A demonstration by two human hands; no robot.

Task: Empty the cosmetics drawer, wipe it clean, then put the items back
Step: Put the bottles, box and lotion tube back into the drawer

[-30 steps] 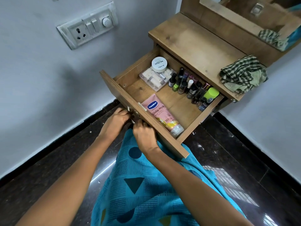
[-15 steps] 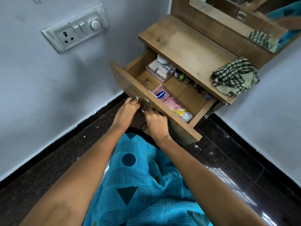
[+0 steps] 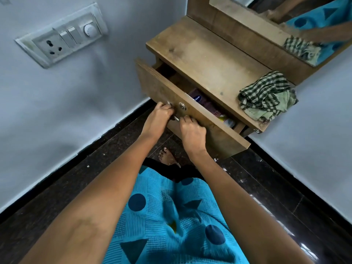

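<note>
Metal handle (image 3: 176, 118); both hands (image 3: 159, 116) (image 3: 192, 130) (curled grip)

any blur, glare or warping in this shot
Head view: the wide lens bends the skirting; glare streaks the dark floor at lower right; the inside of the drawer lies in shadow; motion blur smears the blue dress.
</note>
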